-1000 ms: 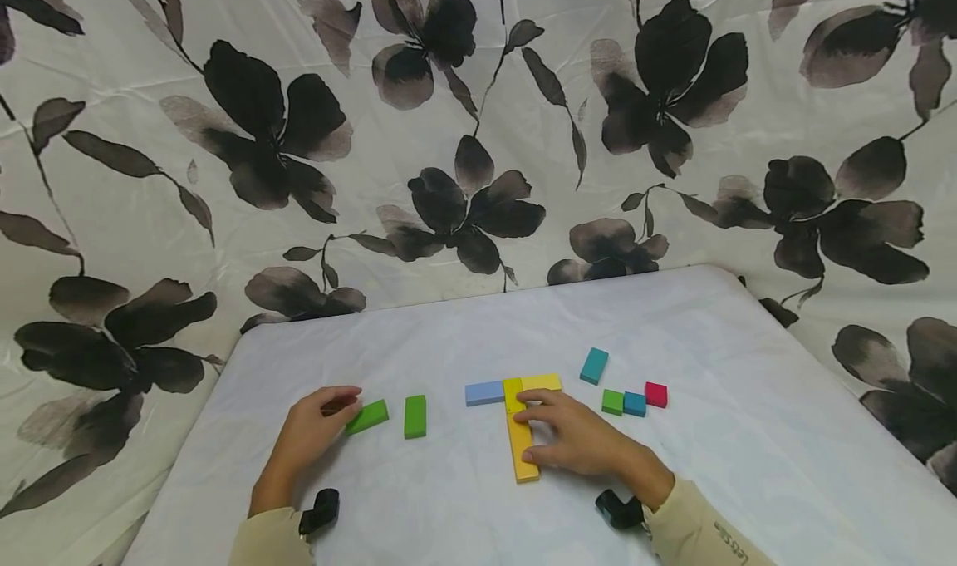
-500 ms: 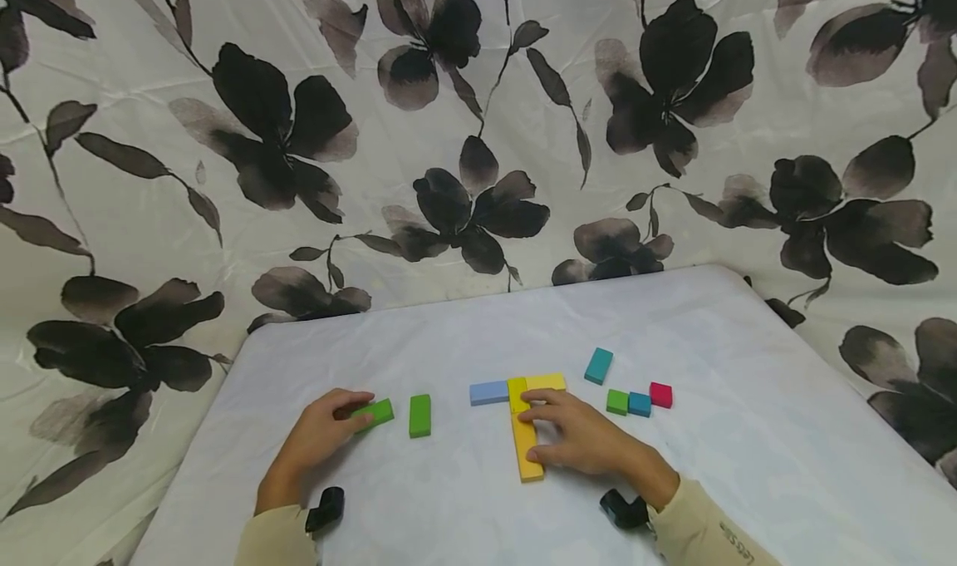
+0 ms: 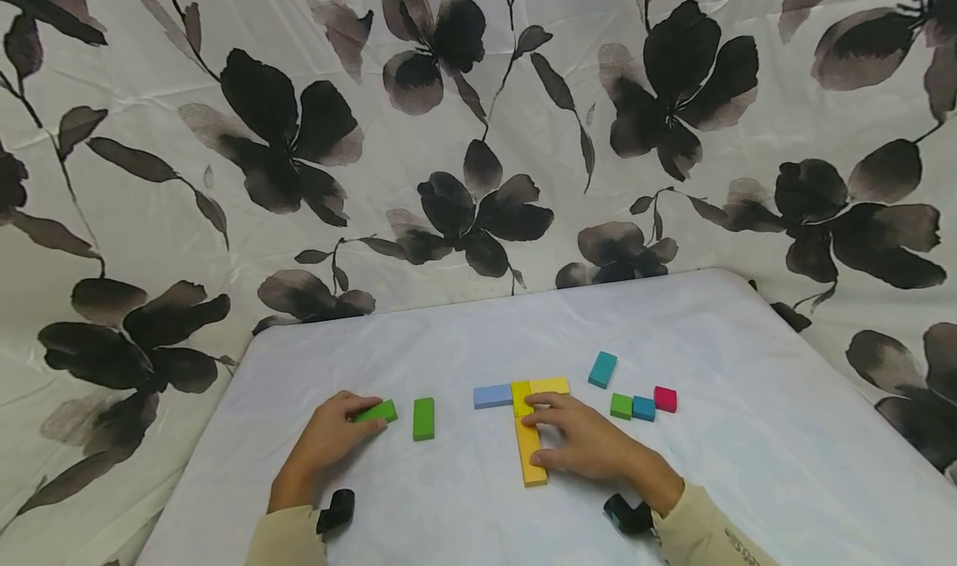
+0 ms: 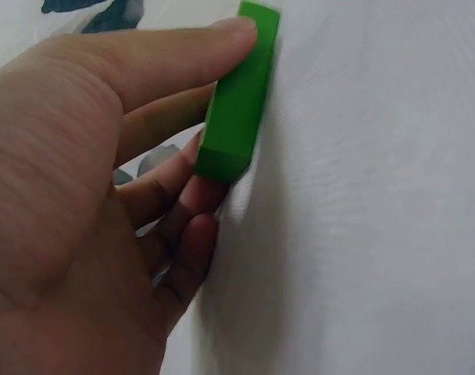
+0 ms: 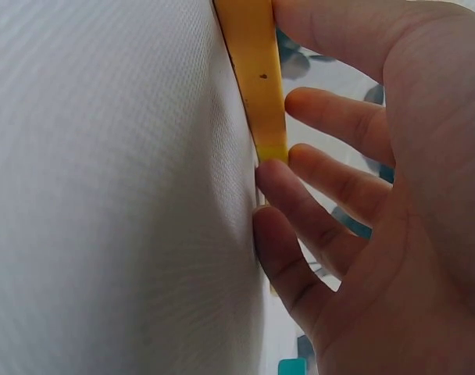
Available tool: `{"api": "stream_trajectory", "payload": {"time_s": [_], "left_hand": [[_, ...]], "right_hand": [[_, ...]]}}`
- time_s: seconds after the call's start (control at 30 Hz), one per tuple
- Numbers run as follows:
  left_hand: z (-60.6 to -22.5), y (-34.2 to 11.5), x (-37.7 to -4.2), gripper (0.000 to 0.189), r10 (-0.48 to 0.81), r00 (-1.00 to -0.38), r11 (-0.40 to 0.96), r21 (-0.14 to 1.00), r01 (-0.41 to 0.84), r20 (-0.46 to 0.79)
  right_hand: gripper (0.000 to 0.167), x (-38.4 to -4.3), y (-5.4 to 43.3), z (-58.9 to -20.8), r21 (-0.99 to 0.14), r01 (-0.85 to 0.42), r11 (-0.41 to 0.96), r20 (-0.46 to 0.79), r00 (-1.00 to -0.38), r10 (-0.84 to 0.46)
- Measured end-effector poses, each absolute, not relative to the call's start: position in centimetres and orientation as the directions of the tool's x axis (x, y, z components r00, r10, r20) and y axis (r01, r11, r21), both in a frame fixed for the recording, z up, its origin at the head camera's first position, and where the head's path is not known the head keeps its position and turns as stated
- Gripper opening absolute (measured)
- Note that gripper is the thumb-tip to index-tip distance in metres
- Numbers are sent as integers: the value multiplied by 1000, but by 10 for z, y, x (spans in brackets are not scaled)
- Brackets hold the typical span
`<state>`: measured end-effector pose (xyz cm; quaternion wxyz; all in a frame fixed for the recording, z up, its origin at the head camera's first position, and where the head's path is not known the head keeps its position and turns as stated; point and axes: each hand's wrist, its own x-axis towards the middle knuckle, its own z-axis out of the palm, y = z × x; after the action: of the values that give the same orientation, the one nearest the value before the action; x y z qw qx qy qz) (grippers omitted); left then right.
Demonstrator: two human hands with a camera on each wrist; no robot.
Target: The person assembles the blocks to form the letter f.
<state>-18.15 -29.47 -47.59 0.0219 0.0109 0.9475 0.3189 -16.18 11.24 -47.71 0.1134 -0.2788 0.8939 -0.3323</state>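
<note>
My left hand (image 3: pixel 325 435) pinches a green block (image 4: pixel 239 98), thumb across one face and fingers on the opposite side. Just right of it lies a second green block (image 3: pixel 424 419). The fingertips and thumb of my right hand (image 3: pixel 591 443) touch a long orange-yellow block (image 3: pixel 534 474) and the shorter yellow block (image 3: pixel 520 393) above it; its fingers are spread and only slightly bent. A light blue block (image 3: pixel 492 396) adjoins the yellow one on the left, a pale yellow block (image 3: pixel 552 385) on the right, partly behind my fingers.
Further right sit a small green cube (image 3: pixel 621 406), a blue cube (image 3: pixel 644 408) and a red cube (image 3: pixel 665 399). A teal block (image 3: pixel 602 369) lies behind them. Everything rests on a white-covered table (image 3: pixel 449 516), backed by a floral cloth (image 3: pixel 523 92).
My left thumb has come down onto the nearby green block, and the hand now pinches it. My right hand stays on the yellow blocks. The head view has shifted slightly.
</note>
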Motion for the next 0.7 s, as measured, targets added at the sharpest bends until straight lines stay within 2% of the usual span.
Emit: {"api": "stream_trajectory", "payload": {"time_s": [0.23,0.7], "left_hand": [[-477,-292,-183,44,-19,-1000,794,608,-25,-16],[-480,-277,-189,44,-106,-994,704,709,-47,40]], "right_hand": [[50,-163,111,-478,-657,-436,615,-5,-814,-581],[49,-160,111,-477,-669,-410,619,-24,-821,-570]]}}
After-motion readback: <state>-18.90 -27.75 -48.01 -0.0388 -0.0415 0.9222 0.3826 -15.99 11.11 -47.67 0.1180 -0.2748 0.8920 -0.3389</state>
